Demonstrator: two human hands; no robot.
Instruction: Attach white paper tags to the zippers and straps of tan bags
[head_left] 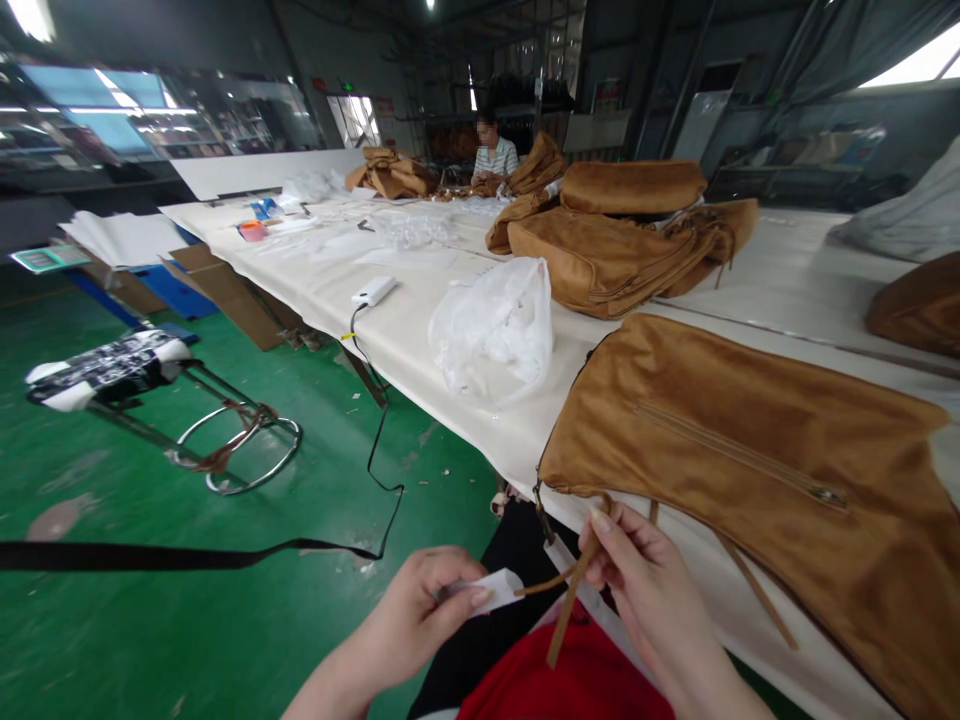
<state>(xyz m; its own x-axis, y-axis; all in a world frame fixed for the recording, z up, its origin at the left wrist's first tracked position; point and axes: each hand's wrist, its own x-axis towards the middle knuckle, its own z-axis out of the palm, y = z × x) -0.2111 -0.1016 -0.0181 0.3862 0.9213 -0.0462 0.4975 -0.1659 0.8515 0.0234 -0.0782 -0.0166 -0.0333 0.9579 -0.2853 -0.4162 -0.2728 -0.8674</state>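
My left hand [439,605] is closed around a small white sleeve [495,592], which looks like paper or thin foam. A narrow brown strap [574,590] runs out of the sleeve's open end toward my right hand [637,565]. That hand pinches the strap between thumb and fingers, and a flat strap end hangs down below it. Just beyond my right hand a large tan-brown bag [720,400] with a zipper lies flat on the table. Thin brown straps trail from the bag's near edge. A metal clip [541,500] hangs at its left corner.
A crumpled clear plastic bag [495,330] and a white power bank [373,291] with a black cable lie on the cream table [315,290]. More brown bags [607,245] are piled farther back. A person [495,158] sits at the far end. A padded stool [112,368] stands on the left.
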